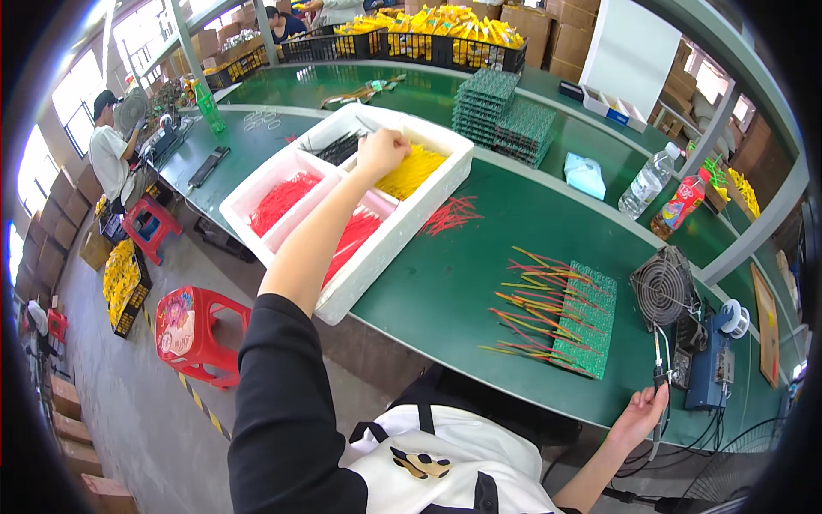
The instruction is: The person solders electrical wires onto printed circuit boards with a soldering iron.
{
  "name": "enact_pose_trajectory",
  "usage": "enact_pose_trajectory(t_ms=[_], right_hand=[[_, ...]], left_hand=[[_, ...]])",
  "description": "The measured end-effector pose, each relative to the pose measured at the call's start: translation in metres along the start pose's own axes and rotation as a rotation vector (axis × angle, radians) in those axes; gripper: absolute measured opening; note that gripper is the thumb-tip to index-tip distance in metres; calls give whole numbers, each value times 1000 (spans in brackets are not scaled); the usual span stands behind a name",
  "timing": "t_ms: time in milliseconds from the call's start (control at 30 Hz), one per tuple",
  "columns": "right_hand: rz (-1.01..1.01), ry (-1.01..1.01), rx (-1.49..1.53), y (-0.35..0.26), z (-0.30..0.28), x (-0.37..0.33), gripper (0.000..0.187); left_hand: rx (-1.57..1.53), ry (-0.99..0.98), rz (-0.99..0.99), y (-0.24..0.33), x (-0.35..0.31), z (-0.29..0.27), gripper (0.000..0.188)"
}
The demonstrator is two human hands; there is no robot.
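Note:
My left hand is over the far side of a white foam tray, fingers pinched together just above a bundle of yellow wires. Whether a wire is between those fingertips is too small to tell. Other compartments hold black wires and red wires. At the right edge of the bench, my right hand is closed around the dark handle of a soldering iron, its tip pointing away from me. Left of it lies a green circuit board panel with red and yellow wires sticking out leftward.
A small fan, a blue soldering station and a solder spool stand at the right. Farther back are stacked circuit boards, a water bottle and a red-labelled drink bottle. A red stool stands at left.

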State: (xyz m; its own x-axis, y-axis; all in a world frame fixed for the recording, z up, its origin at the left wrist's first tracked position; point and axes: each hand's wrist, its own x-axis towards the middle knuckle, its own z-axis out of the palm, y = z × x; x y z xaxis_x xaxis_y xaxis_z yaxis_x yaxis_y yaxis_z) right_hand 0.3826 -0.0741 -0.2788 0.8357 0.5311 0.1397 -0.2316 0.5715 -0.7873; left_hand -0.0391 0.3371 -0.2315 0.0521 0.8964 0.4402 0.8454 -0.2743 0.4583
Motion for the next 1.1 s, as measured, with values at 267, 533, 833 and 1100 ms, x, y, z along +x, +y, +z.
enact_pose_trajectory(t_ms=[267, 533, 833, 1100], right_hand=[[-3, -11, -33, 3, 3, 1, 14], [-22, 5, -28, -1, 3, -1, 15], [-23, -62, -26, 4, -8, 2, 11], [-35, -75, -15, 4, -3, 1, 12]], left_hand=[[-580, 1, -167, -1, 5, -15, 16], [-885, -18, -203, 7, 0, -21, 20], [-902, 6, -211, 1, 1, -20, 20], [-898, 89, -157, -5, 7, -21, 18]])
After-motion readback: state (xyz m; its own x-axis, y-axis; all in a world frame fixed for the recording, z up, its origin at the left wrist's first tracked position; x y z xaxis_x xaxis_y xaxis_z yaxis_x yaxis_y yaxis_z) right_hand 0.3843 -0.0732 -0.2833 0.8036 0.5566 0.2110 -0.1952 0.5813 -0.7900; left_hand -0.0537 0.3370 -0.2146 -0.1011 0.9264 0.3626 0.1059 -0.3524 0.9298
